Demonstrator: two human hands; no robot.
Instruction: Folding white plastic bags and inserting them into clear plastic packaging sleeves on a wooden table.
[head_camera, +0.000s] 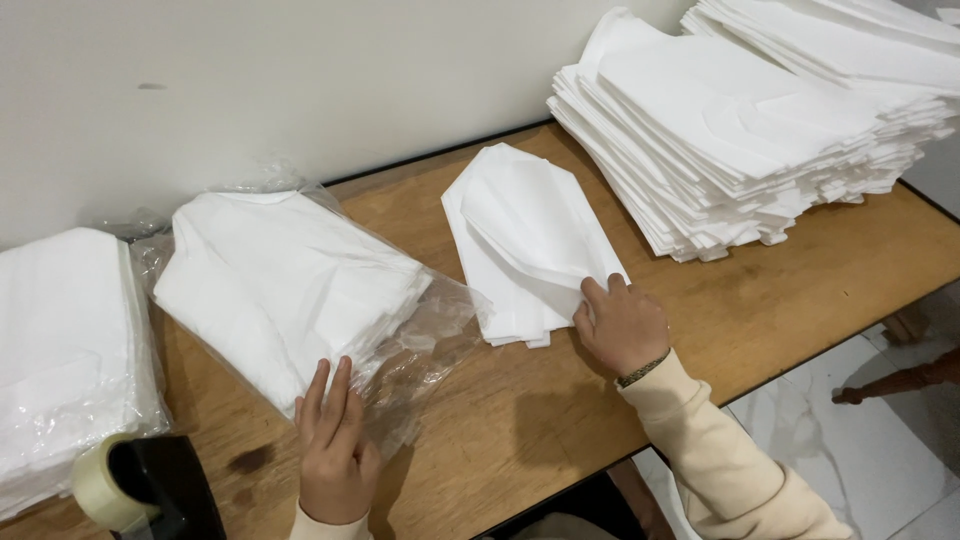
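Packing is under way on the wooden table (800, 270). The left hand (335, 450), fingers flat and together, presses the clear plastic bag (420, 340) half-sheathing one white fabric bundle (280, 280). Right of that bag, the right hand (622, 325) pinches the folded white stack (525, 240), soft and matte; sliding it in likely calls for a held-open mouth.
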